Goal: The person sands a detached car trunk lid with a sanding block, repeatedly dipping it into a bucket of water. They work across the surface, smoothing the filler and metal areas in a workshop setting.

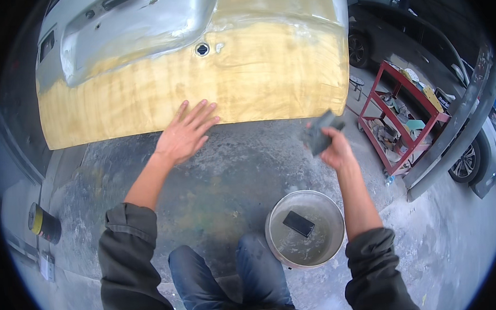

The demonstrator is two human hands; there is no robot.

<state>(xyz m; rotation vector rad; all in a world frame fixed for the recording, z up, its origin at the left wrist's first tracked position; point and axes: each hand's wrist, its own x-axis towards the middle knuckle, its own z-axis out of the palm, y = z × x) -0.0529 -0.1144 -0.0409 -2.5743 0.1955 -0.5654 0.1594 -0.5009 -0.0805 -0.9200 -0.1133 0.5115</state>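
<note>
A car panel point(127, 105) coated with yellowish filler, grey and silver at the top, spans the upper view. My left hand point(182, 135) lies with fingers spread and fingertips on the panel near its lower edge. My right hand point(335, 147) grips a dark sanding pad point(321, 130), slightly blurred, by the panel's lower right corner; whether the pad touches the panel I cannot tell. Below, between my right forearm and my knees, a metal basin point(332, 237) holds murky water with a dark rectangular block point(298, 224) in it.
A red wheeled cart point(377, 142) with assorted items stands at right beside grey posts point(428, 173). A dark car point(393, 35) is behind it, another wheel point(464, 160) beyond the posts. A dark can point(47, 224) stands at lower left. My knees point(192, 270) are at the bottom, over stained concrete floor.
</note>
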